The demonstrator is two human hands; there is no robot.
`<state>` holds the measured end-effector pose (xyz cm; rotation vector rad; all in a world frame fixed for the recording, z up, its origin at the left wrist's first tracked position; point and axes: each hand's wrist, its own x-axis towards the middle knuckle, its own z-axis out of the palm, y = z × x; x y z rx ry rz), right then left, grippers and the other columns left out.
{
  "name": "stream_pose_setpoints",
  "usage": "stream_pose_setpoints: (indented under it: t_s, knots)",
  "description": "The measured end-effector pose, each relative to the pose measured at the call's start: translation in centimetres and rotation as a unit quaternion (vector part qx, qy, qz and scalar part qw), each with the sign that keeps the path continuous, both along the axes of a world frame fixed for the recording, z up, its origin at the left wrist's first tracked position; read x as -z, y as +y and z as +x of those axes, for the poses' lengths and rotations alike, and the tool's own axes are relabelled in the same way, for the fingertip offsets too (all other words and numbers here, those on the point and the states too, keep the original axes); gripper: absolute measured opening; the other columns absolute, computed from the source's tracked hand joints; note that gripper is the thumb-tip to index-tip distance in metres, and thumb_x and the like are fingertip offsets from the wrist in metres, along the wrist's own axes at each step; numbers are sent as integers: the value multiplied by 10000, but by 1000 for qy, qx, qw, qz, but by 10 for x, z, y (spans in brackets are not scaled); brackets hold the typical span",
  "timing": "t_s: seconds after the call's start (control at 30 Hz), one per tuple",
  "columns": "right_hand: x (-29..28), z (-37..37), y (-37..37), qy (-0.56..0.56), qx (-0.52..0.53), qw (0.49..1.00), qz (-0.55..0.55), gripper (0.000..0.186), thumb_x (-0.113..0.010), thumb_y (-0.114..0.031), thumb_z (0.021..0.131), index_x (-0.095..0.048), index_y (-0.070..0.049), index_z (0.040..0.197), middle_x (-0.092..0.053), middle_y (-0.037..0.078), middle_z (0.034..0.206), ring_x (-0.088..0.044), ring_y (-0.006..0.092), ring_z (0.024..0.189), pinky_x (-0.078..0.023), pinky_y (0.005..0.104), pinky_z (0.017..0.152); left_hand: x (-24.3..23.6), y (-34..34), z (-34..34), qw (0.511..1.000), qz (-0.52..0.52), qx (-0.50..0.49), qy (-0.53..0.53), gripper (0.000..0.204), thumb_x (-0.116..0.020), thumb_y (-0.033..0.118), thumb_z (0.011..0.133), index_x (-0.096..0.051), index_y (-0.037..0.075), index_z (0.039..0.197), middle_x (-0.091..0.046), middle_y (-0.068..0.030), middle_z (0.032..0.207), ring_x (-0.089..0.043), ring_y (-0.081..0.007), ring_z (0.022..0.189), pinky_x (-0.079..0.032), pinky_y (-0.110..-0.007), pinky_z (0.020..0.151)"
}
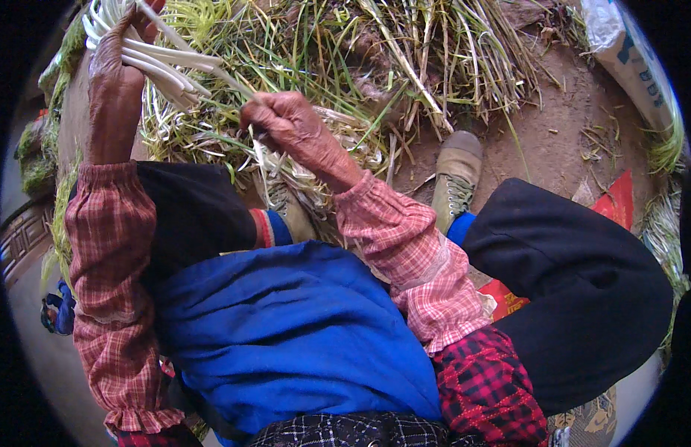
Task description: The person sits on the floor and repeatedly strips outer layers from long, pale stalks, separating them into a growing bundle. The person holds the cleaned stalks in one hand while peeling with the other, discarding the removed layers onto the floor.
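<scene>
My left hand [120, 82], raised at the upper left, is closed round a bundle of thin white stalks [163, 65] whose ends fan out to both sides of the fist. My right hand [290, 127] is closed in a pinch at the middle, right of the bundle. One pale stalk [230, 80] stretches from the bundle to its fingertips. A whitish strip [259, 156] hangs below those fingers. What lies inside the right fist is partly hidden. Under and beyond both hands spreads a heap of green and straw-coloured stalks and leaves [308, 52].
My shoes [459, 167] stand on brown ground at the heap's near edge. A white printed sack [632, 67] is at the upper right, with more pale stalks [662, 223] below it. Red wrapping [617, 200] lies by my right knee. Green bundles [42, 153] sit at the far left.
</scene>
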<state>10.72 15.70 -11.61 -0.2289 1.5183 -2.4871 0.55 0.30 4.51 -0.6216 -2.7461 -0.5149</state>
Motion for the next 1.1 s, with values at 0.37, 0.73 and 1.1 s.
stream_pose_setpoints:
  t_s: [0.37, 0.73, 1.1]
  knots:
    - [2, -21, -23, 212, 182, 954, 112, 318, -416, -251, 925, -648, -33, 911, -620, 199, 786, -590, 373, 695, -469, 475, 651, 72, 9, -5, 682, 538, -107, -484, 514, -561, 126, 915, -324, -74, 1325, -554, -253, 1208, -571, -333, 1136, -507, -374, 955]
    - [122, -48, 103, 124, 392, 642, 647, 126, -589, -190, 840, -639, -77, 866, -598, 97, 887, -615, 245, 807, -490, 413, 659, 52, -1, -25, 581, 646, -57, -492, 299, -588, 58, 903, -458, -64, 1143, -627, -151, 945, -490, -105, 579, -412, -223, 513]
    - [141, -78, 134, 40, 253, 636, 728, 195, -637, -236, 789, -627, -73, 896, -660, 155, 795, -662, 342, 731, -502, 463, 619, 43, 0, -19, 598, 632, -37, -491, 305, -501, 37, 935, -427, -93, 1200, -481, -53, 811, -403, -91, 596, -372, -216, 547]
